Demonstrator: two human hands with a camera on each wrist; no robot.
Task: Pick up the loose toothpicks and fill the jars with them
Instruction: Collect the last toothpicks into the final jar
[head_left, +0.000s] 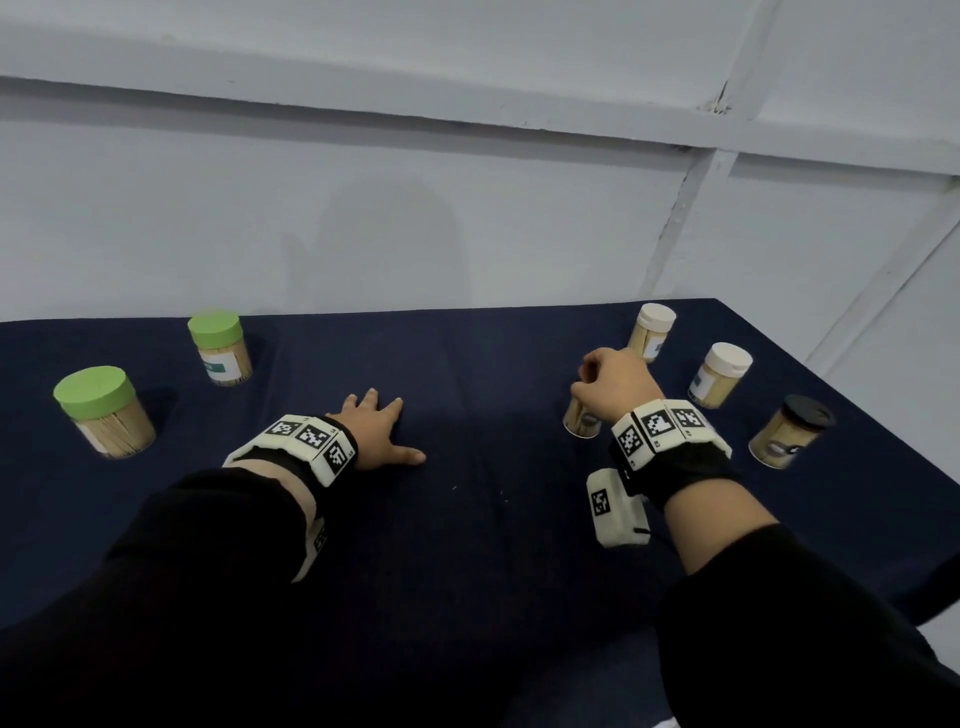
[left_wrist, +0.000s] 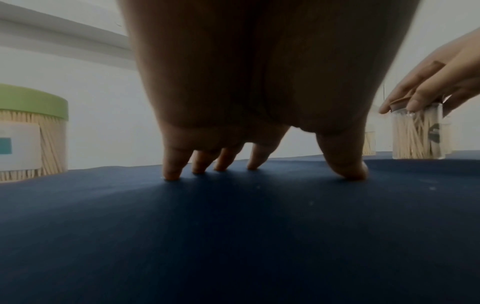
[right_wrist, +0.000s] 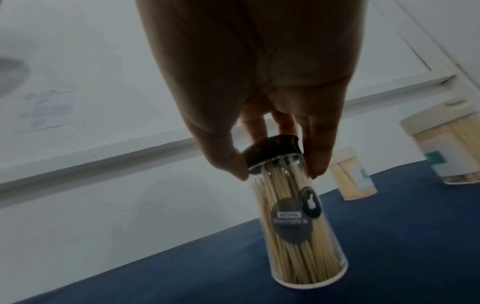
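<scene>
- Toothpicks fill a clear plastic jar with a dark brown cap (right_wrist: 296, 224), which stands on the dark blue cloth (head_left: 467, 519) at the table's right; its long axis runs upright, cap at the top, and the sticks inside stand nearly upright, a few leaning.
- Left hand (head_left: 376, 434) lies spread wide on the cloth near the middle, holding nothing; in the left wrist view its fingertips (left_wrist: 171, 174) and thumb press the fabric.
- Right hand (head_left: 615, 387) comes down over the jar from above, its thumb and fingers (right_wrist: 318, 160) curled round the dark cap and the top of the clear wall, gripping it.
- Two wide jars with green lids (head_left: 104, 413) stand upright at the left, packed with upright sticks.
- Two white-capped jars (head_left: 719, 374) and a black-capped jar (head_left: 792, 431) stand upright at the right, near the gripped jar but apart from it.
- A few pale specks (head_left: 454, 487) lie on the cloth between the hands; too small to identify.
</scene>
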